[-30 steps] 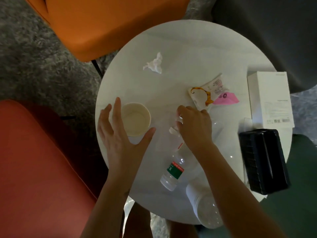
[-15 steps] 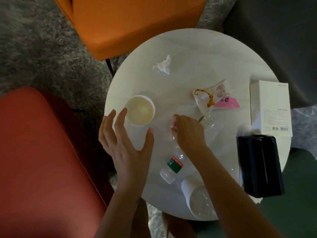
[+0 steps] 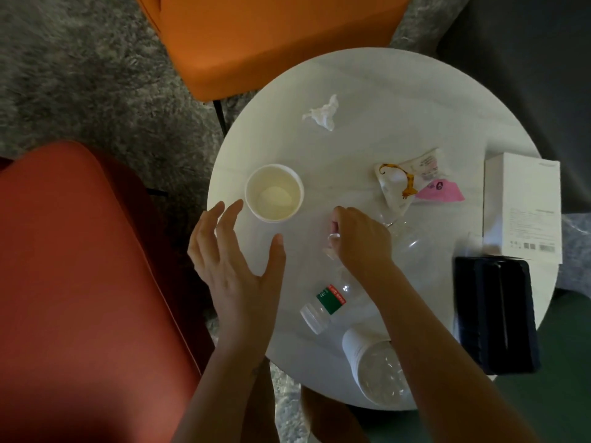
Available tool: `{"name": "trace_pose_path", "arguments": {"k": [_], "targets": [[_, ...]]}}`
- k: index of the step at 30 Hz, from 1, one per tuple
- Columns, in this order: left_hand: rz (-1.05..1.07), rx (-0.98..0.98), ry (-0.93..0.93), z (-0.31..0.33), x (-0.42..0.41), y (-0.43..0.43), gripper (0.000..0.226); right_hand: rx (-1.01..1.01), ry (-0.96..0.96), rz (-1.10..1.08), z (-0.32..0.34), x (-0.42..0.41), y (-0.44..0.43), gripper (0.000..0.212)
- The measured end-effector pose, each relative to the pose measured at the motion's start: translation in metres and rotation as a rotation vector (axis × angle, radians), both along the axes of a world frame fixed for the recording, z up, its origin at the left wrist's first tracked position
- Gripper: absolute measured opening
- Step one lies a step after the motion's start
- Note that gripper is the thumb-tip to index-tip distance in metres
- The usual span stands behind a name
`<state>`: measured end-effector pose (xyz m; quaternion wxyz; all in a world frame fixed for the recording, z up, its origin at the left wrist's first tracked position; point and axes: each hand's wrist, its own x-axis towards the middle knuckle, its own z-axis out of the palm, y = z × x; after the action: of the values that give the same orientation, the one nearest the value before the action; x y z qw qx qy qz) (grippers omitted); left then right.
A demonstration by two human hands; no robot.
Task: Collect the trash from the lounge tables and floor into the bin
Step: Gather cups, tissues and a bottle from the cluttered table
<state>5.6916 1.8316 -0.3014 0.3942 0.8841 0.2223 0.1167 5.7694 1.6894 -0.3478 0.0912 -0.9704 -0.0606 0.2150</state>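
Observation:
On the round white table point(image 3: 367, 91), my right hand point(image 3: 361, 241) has its fingers curled, pinching a small piece of clear plastic point(image 3: 332, 246) near the middle. More clear plastic point(image 3: 403, 235) shows just right of that hand. My left hand point(image 3: 236, 266) hovers open with spread fingers, just below and left of an upright white paper cup point(image 3: 274, 192), not touching it. A clear bottle with a green and red label point(image 3: 329, 300) lies by my right wrist. A crumpled tissue point(image 3: 321, 115) and a printed snack wrapper point(image 3: 412, 180) lie farther back.
A second white cup point(image 3: 374, 366) lies on its side at the near table edge. A white box point(image 3: 523, 206) and a black tissue holder point(image 3: 497, 314) occupy the right side. An orange chair point(image 3: 271, 36) stands behind, a red chair point(image 3: 80, 282) at left, on grey carpet point(image 3: 80, 75).
My left hand has drawn back from around the paper cup toward me. My right hand has stayed curled on the clear plastic. The view has shifted, so the table sits further right.

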Motion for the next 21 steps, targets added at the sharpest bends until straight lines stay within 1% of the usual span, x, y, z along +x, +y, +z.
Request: {"name": "trace_pose_path", "arguments": {"k": [3,4,6,7,9,11,12,14,17,21], "targets": [[-0.007,-0.013,0.02,0.001,0.0,0.0,0.059,0.038,0.035,0.021,0.004,0.0,-0.002,0.008],[-0.009,-0.027,0.028,0.001,0.0,-0.001,0.059,0.074,0.047,0.014,0.006,0.001,-0.003,0.009],[-0.009,-0.052,0.031,0.001,0.001,0.0,0.058,0.21,0.038,-0.048,0.015,0.005,-0.004,0.011],[-0.007,-0.059,0.029,0.002,0.003,0.0,0.058,0.307,0.01,-0.092,0.021,0.008,-0.003,0.012],[0.002,-0.075,0.031,0.002,0.005,0.002,0.055,0.52,-0.119,-0.154,0.035,0.014,0.005,0.016],[0.009,-0.09,0.031,0.003,0.009,0.002,0.054,0.703,-0.269,-0.167,0.048,0.018,0.019,0.02],[0.01,-0.093,0.027,0.004,0.011,0.002,0.054,0.76,-0.317,-0.155,0.052,0.019,0.028,0.02],[0.0,-0.093,0.03,0.004,0.016,0.002,0.055,0.778,-0.373,-0.104,0.054,0.018,0.044,0.018],[-0.034,-0.081,0.046,0.002,0.021,0.003,0.058,0.658,-0.442,-0.027,0.046,0.019,0.058,0.017],[-0.047,-0.034,0.06,-0.004,0.029,0.008,0.066,0.569,-0.465,-0.055,0.036,0.02,0.063,0.016]]}}
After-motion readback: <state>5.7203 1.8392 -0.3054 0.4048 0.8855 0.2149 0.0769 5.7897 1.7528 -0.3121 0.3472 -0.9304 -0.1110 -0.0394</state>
